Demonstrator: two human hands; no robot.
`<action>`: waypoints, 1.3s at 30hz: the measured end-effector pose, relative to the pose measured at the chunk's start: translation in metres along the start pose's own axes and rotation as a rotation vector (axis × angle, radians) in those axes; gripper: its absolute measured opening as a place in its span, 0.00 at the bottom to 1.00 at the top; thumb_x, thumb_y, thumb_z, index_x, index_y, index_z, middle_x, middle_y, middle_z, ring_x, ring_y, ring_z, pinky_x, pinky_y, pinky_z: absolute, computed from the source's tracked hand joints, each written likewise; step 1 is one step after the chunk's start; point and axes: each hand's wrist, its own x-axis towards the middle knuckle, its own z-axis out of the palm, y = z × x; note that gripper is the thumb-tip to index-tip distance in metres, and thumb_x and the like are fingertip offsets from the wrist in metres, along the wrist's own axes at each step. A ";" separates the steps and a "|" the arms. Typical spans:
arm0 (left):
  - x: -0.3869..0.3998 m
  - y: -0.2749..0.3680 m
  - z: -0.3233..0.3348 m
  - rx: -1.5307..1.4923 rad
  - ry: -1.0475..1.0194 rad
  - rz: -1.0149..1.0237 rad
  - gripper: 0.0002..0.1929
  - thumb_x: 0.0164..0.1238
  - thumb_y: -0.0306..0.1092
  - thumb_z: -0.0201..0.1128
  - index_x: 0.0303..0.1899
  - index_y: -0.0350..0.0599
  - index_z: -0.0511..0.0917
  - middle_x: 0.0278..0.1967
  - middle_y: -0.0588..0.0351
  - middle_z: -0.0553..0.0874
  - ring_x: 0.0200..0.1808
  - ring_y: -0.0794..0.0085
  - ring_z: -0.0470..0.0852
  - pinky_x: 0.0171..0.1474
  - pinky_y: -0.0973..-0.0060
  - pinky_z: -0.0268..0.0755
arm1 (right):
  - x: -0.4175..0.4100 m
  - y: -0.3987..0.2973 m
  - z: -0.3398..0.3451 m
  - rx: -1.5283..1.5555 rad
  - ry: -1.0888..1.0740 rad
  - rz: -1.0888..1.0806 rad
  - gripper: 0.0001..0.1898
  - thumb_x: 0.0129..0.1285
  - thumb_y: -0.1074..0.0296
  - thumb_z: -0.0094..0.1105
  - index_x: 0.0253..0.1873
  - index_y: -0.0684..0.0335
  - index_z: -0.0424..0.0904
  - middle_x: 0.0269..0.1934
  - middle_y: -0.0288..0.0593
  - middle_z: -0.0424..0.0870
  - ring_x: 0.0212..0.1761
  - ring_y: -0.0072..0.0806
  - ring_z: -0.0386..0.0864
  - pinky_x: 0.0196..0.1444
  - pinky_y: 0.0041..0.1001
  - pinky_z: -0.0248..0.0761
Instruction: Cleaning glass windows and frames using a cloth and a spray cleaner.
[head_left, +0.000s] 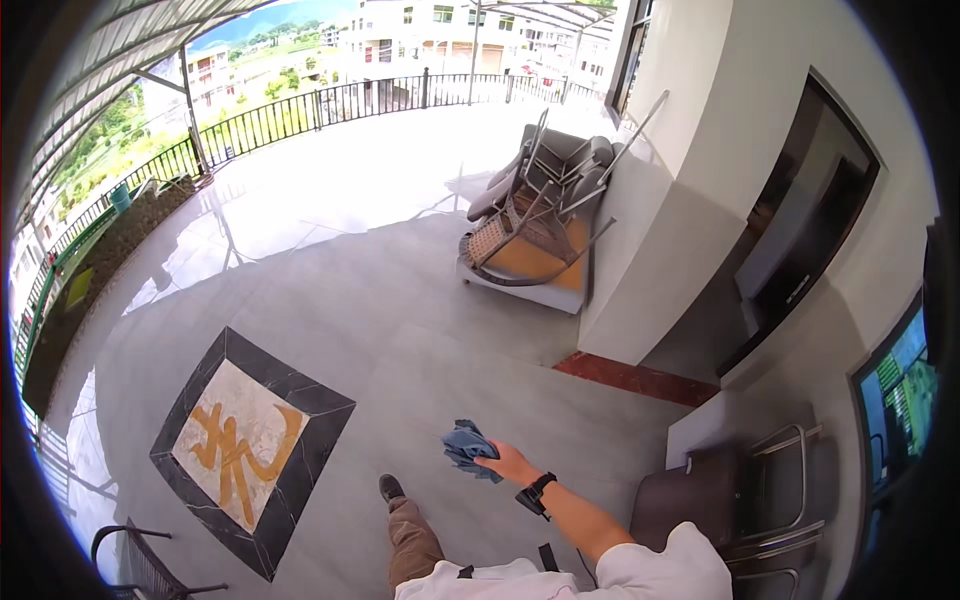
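My right hand (514, 463) grips a crumpled blue-grey cloth (468, 447), held out in front of my body above the grey tiled floor (360, 315). A black watch or strap (535, 493) is around that wrist. The fingertips are partly hidden by the folds of the cloth. My left hand is out of view. Below me, one leg in brown trousers (412, 532) steps forward, with a dark shoe (390, 486) on the floor.
To the left a black-bordered stone inlay (341, 409) bears a golden character. A wicker chair (142, 559) stands at lower left. Stacked furniture (540, 210) leans near the wall (645, 247). Brown metal-framed chairs (690, 495) stand close on my right. A railing (360, 101) bounds the terrace.
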 end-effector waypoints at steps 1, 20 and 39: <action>0.019 0.031 -0.031 -0.041 -0.021 -0.007 0.14 0.70 0.42 0.62 0.40 0.37 0.84 0.31 0.41 0.87 0.32 0.49 0.86 0.38 0.55 0.79 | 0.028 -0.009 0.003 -0.002 0.006 -0.010 0.38 0.61 0.39 0.68 0.65 0.66 0.76 0.52 0.54 0.86 0.54 0.44 0.84 0.56 0.37 0.75; 0.325 0.703 -0.673 -0.235 0.339 0.768 0.25 0.70 0.54 0.61 0.29 0.37 0.84 0.20 0.47 0.84 0.26 0.57 0.87 0.34 0.62 0.77 | 0.252 0.037 0.024 -0.200 -0.309 1.175 0.33 0.58 0.46 0.70 0.57 0.72 0.82 0.57 0.61 0.84 0.59 0.45 0.83 0.61 0.40 0.76; 0.523 1.048 -0.963 0.145 -0.018 0.352 0.19 0.60 0.48 0.66 0.36 0.39 0.89 0.29 0.45 0.90 0.31 0.56 0.90 0.40 0.61 0.81 | 1.128 -0.144 -0.248 -0.058 0.232 0.168 0.31 0.67 0.45 0.64 0.63 0.65 0.76 0.49 0.57 0.85 0.51 0.50 0.83 0.51 0.40 0.74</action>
